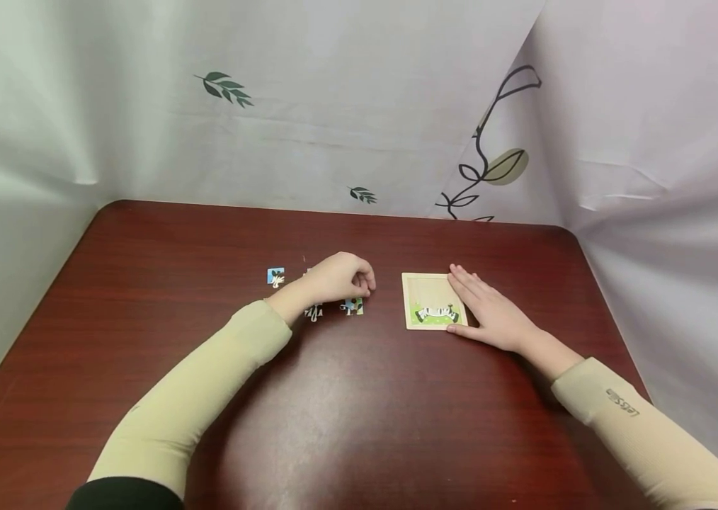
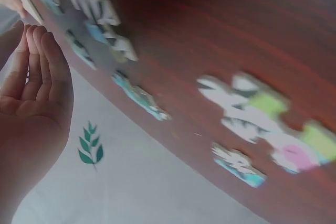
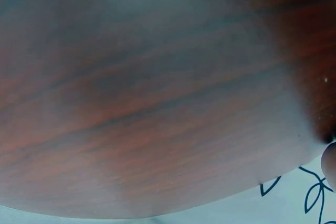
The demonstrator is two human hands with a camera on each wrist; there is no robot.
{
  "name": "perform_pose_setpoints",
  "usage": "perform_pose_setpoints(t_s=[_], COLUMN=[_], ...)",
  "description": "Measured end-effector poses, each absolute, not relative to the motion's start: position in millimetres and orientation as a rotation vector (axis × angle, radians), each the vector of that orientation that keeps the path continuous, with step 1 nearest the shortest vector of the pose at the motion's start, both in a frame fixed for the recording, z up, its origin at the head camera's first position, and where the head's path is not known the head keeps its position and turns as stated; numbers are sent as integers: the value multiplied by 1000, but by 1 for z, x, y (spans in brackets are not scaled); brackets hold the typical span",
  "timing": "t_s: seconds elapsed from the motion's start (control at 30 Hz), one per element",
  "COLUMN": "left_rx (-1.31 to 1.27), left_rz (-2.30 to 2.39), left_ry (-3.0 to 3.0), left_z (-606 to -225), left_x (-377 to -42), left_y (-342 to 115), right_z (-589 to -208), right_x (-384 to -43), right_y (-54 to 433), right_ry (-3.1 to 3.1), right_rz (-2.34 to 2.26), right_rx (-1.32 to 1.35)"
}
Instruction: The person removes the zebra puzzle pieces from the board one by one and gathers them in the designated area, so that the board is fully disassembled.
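A small square wooden puzzle tray (image 1: 425, 287) lies on the table, with green and zebra-striped puzzle pieces (image 1: 437, 314) along its near side. My right hand (image 1: 493, 316) rests at the tray's right edge, fingers straight and thumb at the near corner. To the tray's left, my left hand (image 1: 338, 277) hovers over loose jigsaw pieces (image 1: 353, 306), its fingers bent softly. In the left wrist view the thumb of the left hand (image 2: 39, 87) comes close to the fingertips, and nothing shows between them. The right wrist view catches only a bit of fingertip (image 3: 329, 165) at its edge.
A blue-edged jigsaw piece (image 1: 275, 276) lies left of the left hand. Joined or touching white, green and pink pieces (image 2: 268, 124) show in the left wrist view. The dark red table (image 1: 346, 425) meets a pale leaf-patterned curtain (image 1: 333, 106) at its back.
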State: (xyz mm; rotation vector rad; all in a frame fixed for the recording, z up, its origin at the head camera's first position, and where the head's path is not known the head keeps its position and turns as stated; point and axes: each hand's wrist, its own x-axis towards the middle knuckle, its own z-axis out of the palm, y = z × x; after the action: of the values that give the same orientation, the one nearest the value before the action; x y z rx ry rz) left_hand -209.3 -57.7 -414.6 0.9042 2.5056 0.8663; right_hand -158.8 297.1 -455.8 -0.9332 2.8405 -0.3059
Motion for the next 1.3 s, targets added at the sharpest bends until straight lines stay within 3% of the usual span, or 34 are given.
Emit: perform_pose_setpoints(t_s=[0.67,1.3], left_rx=[1026,1067], left_rz=[766,610], left_ry=[2490,2515], left_z=[-409,-421], left_x=[-210,-200], left_y=[16,35], right_z=[-456,-457], right_x=[-158,-159], right_y=[297,297], right_ry=[2844,2855], right_rz=[-333,-324], right_rx=[-939,-967])
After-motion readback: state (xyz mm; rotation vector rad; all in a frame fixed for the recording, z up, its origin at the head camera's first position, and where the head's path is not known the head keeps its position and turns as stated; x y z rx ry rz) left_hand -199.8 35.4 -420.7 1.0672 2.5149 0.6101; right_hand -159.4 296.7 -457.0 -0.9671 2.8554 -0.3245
